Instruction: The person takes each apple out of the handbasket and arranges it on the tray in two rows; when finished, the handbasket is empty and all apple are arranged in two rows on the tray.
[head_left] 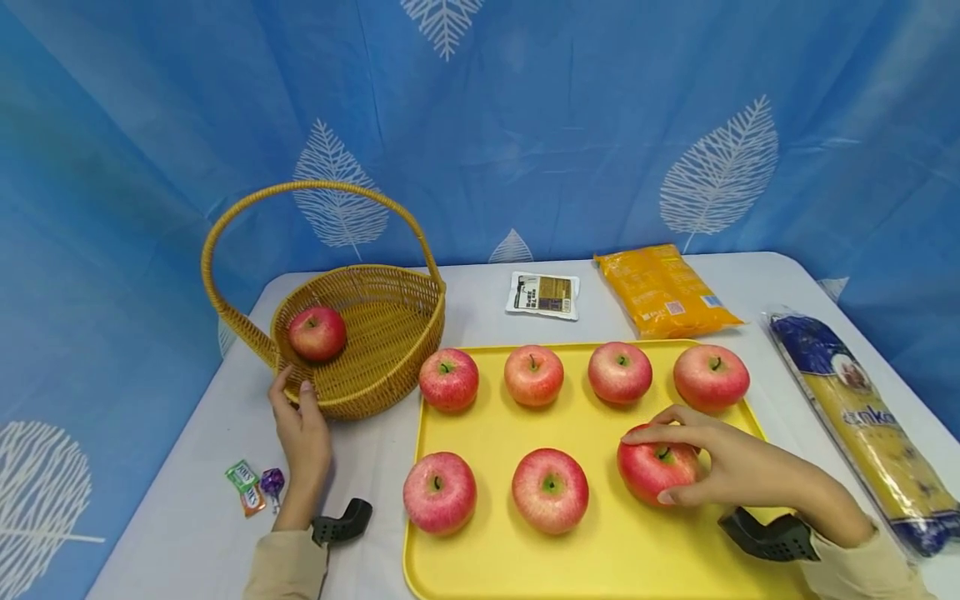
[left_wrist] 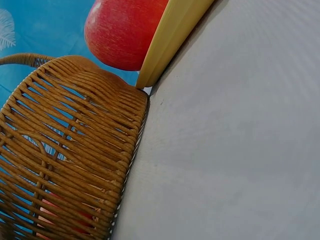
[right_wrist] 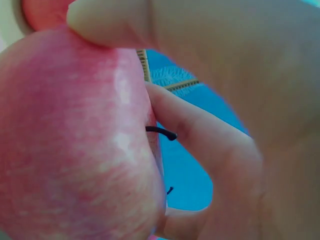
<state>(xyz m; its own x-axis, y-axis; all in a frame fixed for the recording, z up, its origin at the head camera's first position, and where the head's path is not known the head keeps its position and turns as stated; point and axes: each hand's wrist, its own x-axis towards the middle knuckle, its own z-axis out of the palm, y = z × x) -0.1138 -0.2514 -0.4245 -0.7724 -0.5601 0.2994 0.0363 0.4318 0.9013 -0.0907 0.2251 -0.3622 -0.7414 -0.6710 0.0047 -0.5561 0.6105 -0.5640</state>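
Observation:
A yellow tray [head_left: 480,575] holds several red apples in two rows. My right hand [head_left: 651,463] grips the front-right apple [head_left: 643,482], fingers over its top and thumb low on its near side; the apple rests on the tray. In the right wrist view this apple [right_wrist: 75,145] fills the frame with my fingers [right_wrist: 200,135] curled round it. A wicker basket [head_left: 390,321] with a tall handle stands left of the tray, one apple [head_left: 317,332] inside. My left hand [head_left: 292,389] holds its near rim. The left wrist view shows the basket wall [left_wrist: 70,150] and tray corner [left_wrist: 170,40].
Behind the tray lie a small white packet [head_left: 543,294] and an orange bag [head_left: 663,289]. A long blue and yellow package [head_left: 862,417] lies along the table's right edge. Small wrapped candies [head_left: 251,485] sit at the front left. A blue leaf-print curtain closes the back.

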